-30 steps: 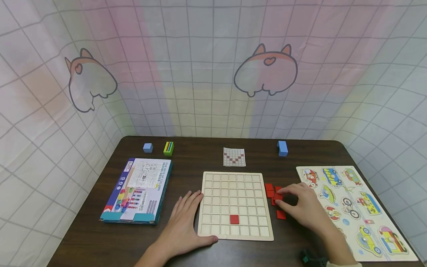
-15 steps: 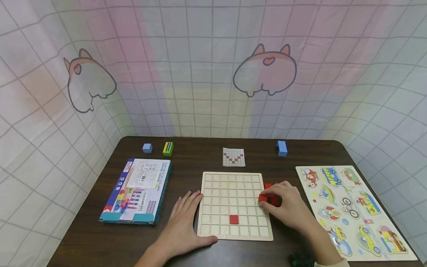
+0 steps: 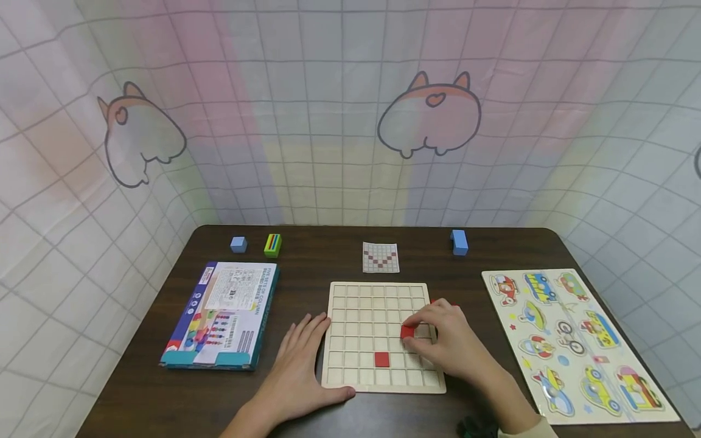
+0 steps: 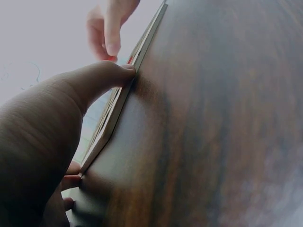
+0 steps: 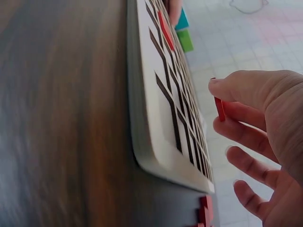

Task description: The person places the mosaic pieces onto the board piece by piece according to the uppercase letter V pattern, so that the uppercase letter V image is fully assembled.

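In the head view a pale wooden grid board (image 3: 382, 388) lies on the dark table, with one red square tile (image 3: 381, 359) set in a low cell. My right hand (image 3: 446, 340) is over the board's right half and pinches another red tile (image 3: 408, 331) between thumb and fingers. The right wrist view shows this held tile (image 5: 219, 109) edge-on, raised above the grid. My left hand (image 3: 301, 365) lies spread at the board's left side, fingertips at its left edge and thumb at the lower left corner. Loose red tiles (image 5: 204, 210) sit past the board's right edge, mostly hidden by my right hand in the head view.
A small pattern card (image 3: 381, 258) lies behind the board. To the left is a flat box (image 3: 221, 316), to the right a vehicle picture puzzle (image 3: 580, 347). A blue cube (image 3: 238, 244), a green striped block (image 3: 272, 245) and a blue block (image 3: 459, 242) stand along the back.
My right hand has picked a red tile from the loose ones and carried it left over the board. The left hand keeps its place. The head view has shifted slightly.
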The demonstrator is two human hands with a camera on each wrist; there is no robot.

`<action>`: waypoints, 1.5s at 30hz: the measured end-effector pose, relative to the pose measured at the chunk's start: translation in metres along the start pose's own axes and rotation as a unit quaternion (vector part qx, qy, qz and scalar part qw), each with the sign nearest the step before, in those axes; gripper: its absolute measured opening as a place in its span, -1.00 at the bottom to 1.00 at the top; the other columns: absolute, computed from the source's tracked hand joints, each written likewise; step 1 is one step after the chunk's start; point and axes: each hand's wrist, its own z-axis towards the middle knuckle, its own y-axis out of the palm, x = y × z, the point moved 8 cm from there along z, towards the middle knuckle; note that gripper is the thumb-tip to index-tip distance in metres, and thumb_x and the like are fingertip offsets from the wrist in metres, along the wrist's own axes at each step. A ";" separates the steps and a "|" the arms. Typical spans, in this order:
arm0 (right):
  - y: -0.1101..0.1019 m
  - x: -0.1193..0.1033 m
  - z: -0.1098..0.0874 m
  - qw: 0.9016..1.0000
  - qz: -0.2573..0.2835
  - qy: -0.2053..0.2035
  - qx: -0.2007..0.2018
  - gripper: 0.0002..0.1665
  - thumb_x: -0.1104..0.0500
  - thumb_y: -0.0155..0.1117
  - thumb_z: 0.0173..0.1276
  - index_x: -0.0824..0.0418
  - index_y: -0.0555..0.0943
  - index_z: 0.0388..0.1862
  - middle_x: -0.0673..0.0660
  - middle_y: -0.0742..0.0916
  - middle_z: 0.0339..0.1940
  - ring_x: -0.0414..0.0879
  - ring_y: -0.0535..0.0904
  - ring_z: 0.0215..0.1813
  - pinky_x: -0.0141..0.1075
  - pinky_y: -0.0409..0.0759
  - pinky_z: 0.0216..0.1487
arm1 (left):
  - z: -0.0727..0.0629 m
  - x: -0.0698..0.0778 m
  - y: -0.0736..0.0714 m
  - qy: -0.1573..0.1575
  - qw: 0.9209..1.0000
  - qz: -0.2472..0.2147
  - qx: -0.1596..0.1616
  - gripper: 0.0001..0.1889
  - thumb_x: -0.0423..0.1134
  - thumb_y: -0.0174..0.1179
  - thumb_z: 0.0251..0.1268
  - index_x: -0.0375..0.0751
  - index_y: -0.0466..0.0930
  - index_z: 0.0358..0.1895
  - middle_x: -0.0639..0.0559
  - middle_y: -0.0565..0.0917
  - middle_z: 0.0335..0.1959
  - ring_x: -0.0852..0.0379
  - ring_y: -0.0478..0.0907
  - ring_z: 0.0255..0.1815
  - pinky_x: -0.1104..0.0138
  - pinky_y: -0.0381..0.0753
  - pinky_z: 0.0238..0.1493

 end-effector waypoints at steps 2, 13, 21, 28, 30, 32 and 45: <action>0.004 -0.005 0.001 1.000 0.005 -0.007 -0.002 -0.69 0.09 0.79 0.20 -0.13 0.87 -0.10 -0.26 0.85 -0.12 -0.29 0.55 0.05 -0.13 0.45 0.14 | 0.000 -0.001 0.000 -0.001 1.000 0.001 0.000 0.43 0.78 0.42 -0.15 0.08 0.19 0.80 0.09 0.25 0.81 -0.17 0.06 0.87 -0.31 0.00 0.83; 0.027 -0.024 0.008 0.998 0.008 0.011 -0.054 -0.72 -0.01 0.75 0.26 -0.18 0.87 -0.07 -0.29 0.84 -0.07 -0.32 0.53 0.09 -0.05 0.50 0.22 | 0.000 0.000 0.000 0.002 1.000 0.005 0.000 0.42 0.80 0.40 -0.14 0.10 0.19 0.79 0.09 0.25 0.81 -0.17 0.07 0.87 -0.32 0.02 0.82; 0.041 -0.037 0.015 0.997 -0.001 -0.004 -0.076 -0.75 -0.04 0.73 0.29 -0.20 0.86 -0.08 -0.33 0.82 -0.11 -0.32 0.53 0.09 -0.06 0.55 0.23 | 0.001 0.000 0.000 0.004 1.000 0.004 0.001 0.43 0.81 0.38 -0.14 0.11 0.17 0.80 0.11 0.23 0.81 -0.15 0.05 0.87 -0.31 0.01 0.83; 0.052 -0.043 0.022 0.996 0.006 -0.006 -0.088 -0.77 -0.03 0.70 0.32 -0.20 0.86 -0.07 -0.32 0.84 -0.09 -0.29 0.52 0.11 -0.04 0.51 0.22 | 0.000 0.000 -0.001 0.003 1.000 0.000 -0.001 0.42 0.78 0.40 -0.13 0.10 0.17 0.80 0.11 0.22 0.82 -0.16 0.06 0.87 -0.31 0.00 0.83; 0.054 -0.044 0.023 0.996 0.005 -0.008 -0.091 -0.78 -0.02 0.69 0.32 -0.19 0.86 -0.09 -0.30 0.84 -0.11 -0.27 0.53 0.11 -0.03 0.51 0.24 | 0.000 0.000 -0.001 0.002 1.000 -0.001 -0.001 0.42 0.78 0.41 -0.13 0.10 0.17 0.80 0.10 0.23 0.82 -0.16 0.06 0.87 -0.32 0.00 0.83; 0.056 -0.045 0.025 0.996 0.004 -0.007 -0.094 -0.79 -0.01 0.69 0.31 -0.18 0.86 -0.10 -0.29 0.83 -0.12 -0.25 0.53 0.11 -0.02 0.50 0.24 | 0.000 0.000 -0.001 0.003 1.000 -0.001 -0.001 0.42 0.78 0.41 -0.12 0.10 0.17 0.80 0.10 0.23 0.82 -0.16 0.07 0.87 -0.31 0.00 0.83; 0.063 -0.045 0.029 0.993 -0.009 0.017 -0.115 -0.80 -0.04 0.69 0.31 -0.20 0.87 -0.11 -0.27 0.80 -0.14 -0.22 0.52 0.09 -0.02 0.46 0.22 | 0.000 0.000 -0.001 -0.001 1.000 -0.002 -0.007 0.42 0.78 0.40 -0.12 0.10 0.16 0.81 0.10 0.22 0.82 -0.17 0.06 0.87 -0.31 -0.01 0.83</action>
